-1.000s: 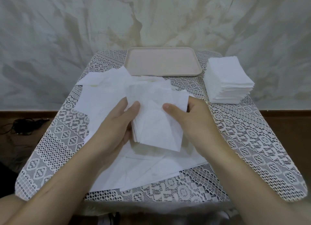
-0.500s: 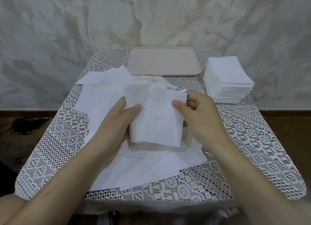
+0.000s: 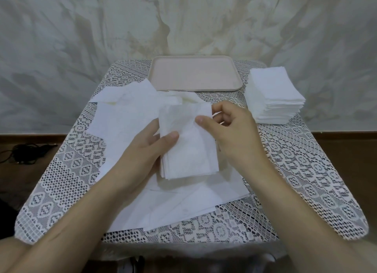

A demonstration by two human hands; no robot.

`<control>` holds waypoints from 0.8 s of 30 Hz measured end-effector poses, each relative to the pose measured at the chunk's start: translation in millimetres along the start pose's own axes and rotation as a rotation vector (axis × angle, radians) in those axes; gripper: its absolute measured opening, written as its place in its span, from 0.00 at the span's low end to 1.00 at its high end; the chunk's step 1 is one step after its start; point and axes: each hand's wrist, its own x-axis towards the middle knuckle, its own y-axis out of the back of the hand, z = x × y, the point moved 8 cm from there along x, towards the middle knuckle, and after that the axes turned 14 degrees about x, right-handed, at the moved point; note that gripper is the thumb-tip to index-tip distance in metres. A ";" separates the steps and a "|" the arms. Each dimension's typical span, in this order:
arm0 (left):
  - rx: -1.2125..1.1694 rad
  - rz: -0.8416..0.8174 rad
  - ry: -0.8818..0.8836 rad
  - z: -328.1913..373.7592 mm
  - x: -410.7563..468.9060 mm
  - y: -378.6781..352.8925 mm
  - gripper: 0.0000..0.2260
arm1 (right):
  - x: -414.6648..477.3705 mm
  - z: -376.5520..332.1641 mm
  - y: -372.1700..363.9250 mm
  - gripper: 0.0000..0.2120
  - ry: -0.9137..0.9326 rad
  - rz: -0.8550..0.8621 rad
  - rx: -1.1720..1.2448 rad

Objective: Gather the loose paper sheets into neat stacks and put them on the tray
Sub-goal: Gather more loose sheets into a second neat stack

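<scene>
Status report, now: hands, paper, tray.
Left hand grips the small stack, right hand pinches its upper right edge. Tray holds no paper. Loose sheets lie beneath; nothing blocks the tray.

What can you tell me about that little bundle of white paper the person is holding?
The bundle is a thin stack of white, soft-looking squarish sheets, edges roughly aligned, slightly fanned at the bottom. It is held above the loose sheets. The left hand grips its left edge, thumb on top; the right hand pinches its right edge.
</scene>
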 end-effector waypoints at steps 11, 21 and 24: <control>-0.015 0.172 0.026 0.2 -2.0 3.8 0.14 | -23.8 21.1 -26.5 0.15 -0.222 -0.207 -0.130; 0.127 0.256 -0.035 4.0 -2.5 0.7 0.15 | -34.5 12.5 -39.5 0.19 -0.209 -0.283 -0.156; 0.135 0.294 -0.046 6.9 -4.1 4.3 0.14 | -36.7 14.5 -37.8 0.18 -0.241 -0.285 -0.134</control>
